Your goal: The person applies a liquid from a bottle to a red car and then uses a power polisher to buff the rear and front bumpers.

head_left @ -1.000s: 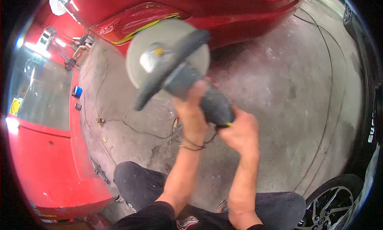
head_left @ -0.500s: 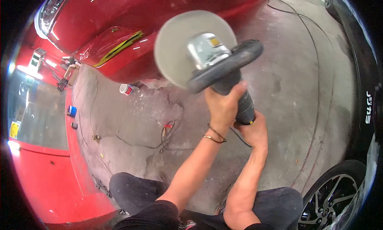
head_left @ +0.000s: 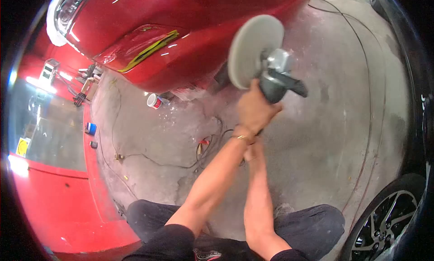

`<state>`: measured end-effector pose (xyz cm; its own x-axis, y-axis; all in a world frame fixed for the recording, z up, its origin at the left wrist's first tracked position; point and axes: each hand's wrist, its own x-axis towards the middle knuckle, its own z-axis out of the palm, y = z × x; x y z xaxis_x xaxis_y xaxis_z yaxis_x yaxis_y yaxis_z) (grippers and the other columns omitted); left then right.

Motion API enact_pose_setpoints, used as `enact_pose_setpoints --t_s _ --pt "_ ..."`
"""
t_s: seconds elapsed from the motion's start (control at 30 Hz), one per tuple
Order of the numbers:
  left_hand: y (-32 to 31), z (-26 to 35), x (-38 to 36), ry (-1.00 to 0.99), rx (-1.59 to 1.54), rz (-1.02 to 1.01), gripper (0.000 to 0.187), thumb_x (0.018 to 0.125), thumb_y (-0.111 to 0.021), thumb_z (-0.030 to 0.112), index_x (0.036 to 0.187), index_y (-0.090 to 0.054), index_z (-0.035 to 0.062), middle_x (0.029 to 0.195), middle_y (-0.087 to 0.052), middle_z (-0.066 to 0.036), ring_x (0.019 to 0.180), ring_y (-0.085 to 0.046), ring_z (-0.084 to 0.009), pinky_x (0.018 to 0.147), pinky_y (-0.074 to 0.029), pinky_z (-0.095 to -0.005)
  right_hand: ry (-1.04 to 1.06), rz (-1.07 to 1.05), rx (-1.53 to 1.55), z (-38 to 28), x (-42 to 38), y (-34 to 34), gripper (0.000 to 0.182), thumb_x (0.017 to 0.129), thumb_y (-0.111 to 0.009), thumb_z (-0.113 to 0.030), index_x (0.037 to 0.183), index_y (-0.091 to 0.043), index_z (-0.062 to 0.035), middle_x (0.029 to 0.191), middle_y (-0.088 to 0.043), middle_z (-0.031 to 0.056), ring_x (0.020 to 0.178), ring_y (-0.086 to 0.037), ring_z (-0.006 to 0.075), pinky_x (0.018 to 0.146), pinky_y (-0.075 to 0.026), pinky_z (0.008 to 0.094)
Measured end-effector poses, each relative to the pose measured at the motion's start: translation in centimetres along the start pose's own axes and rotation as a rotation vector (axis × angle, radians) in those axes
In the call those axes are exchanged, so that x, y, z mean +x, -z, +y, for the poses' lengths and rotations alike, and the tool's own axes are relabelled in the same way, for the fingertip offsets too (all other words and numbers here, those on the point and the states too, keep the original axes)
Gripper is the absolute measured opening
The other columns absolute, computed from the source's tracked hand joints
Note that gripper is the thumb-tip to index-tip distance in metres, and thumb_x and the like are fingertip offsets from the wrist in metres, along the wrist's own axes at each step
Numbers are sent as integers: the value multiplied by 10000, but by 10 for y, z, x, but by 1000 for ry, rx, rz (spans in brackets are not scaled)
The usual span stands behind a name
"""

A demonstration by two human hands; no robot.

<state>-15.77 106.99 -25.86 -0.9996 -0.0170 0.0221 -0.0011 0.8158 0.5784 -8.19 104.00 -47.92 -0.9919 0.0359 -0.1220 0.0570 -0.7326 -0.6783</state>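
A car polisher [head_left: 279, 61] with a round white buffing pad [head_left: 254, 46] is held up in front of the red car's bumper. The pad faces left, tilted nearly edge-on. My left hand [head_left: 256, 108] is closed around the polisher's dark body, just behind its metal head and black loop handle [head_left: 296, 85]. Lower down, my right hand [head_left: 254, 151] is closed at the rear end of the polisher, mostly hidden behind my left wrist. A gold bracelet and a dark band circle that wrist.
The red car's bumper [head_left: 194, 48] carries a yellow-green streak [head_left: 153, 48]. A white tub [head_left: 154, 101] stands on the concrete floor below it. Cables [head_left: 162, 163] trail across the floor. At the right is a dark car's wheel [head_left: 384, 229]; a blue can [head_left: 90, 128] sits left.
The polisher has swung to the right and turned, so its pad shows more edge-on. My hands have rotated with it, and my right hand has shifted left behind my left wrist.
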Motion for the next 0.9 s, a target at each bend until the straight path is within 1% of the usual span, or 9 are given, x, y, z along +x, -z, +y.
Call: enact_pose_setpoints --t_s 0.07,0.17,0.23,0.43,0.47,0.53,0.63,0.7,0.9 --pt "25 -48 -23 -33 -96 14 948 702 -937 299 1479 -517 -44 1109 -778 -284 1048 -774 -460 965 -596 -499 -17 -30 243 54 -21 -34 681 992 -813 -483 1468 -587 -52 1385 -658 81 1241 -611 207 1095 -485 396" --pt "49 -113 -47 -62 -167 14 909 681 -961 293 1428 -569 -45 1126 -776 -283 1059 -779 -432 965 -592 -480 -68 -142 -106 29 -72 -80 525 1089 -626 -439 1436 -647 -46 1502 -636 90 1411 -565 251 1160 -447 428" --pt "56 -124 -56 -16 -153 -7 893 684 -960 282 1422 -578 -43 1130 -776 -288 1066 -778 -441 964 -593 -481 -257 -9 220 26 -83 -105 512 1051 -707 -375 1440 -642 -49 1456 -654 66 1369 -583 218 1143 -456 418" --pt "31 -81 -30 1 -40 -20 874 688 -938 315 1396 -589 -62 1146 -770 -289 1100 -766 -446 973 -588 -472 -301 -91 265 50 -51 -51 594 942 -868 -265 1425 -608 -37 1340 -687 24 1237 -621 215 1115 -472 416" --pt "25 -66 -17 -8 -18 -50 879 690 -936 320 1394 -586 -73 1157 -768 -282 1112 -763 -436 982 -585 -460 -139 -131 213 102 -33 -17 611 959 -852 -329 1435 -608 -35 1361 -685 32 1247 -628 230 1130 -473 431" --pt "11 -30 8 -66 35 -102 884 687 -907 408 1368 -600 -63 1141 -768 -302 1103 -759 -464 976 -588 -490 2 -184 330 82 -12 3 681 965 -836 -462 1450 -608 -42 1381 -690 45 1264 -649 260 1140 -493 464" --pt "-16 11 38 -77 38 -102 869 675 -879 451 1346 -611 -31 1119 -771 -307 1079 -759 -477 967 -597 -520 -144 -177 644 -33 25 3 874 857 -856 -687 1431 -616 -72 1324 -714 92 1200 -709 290 1048 -604 477" --pt "-21 24 41 -52 52 -102 832 670 -873 438 1317 -611 -13 1095 -773 -298 1058 -766 -464 948 -607 -522 -217 -208 548 -81 30 1 605 1033 -739 -527 1463 -594 -126 1361 -696 77 1224 -696 281 1016 -616 482" --pt "5 -15 23 -45 194 -128 783 677 -871 425 1283 -597 12 1065 -783 -245 1018 -776 -442 914 -618 -515 -257 56 556 -41 4 -50 497 1050 -718 -458 1396 -638 -110 1262 -731 54 1110 -731 236 945 -636 449"
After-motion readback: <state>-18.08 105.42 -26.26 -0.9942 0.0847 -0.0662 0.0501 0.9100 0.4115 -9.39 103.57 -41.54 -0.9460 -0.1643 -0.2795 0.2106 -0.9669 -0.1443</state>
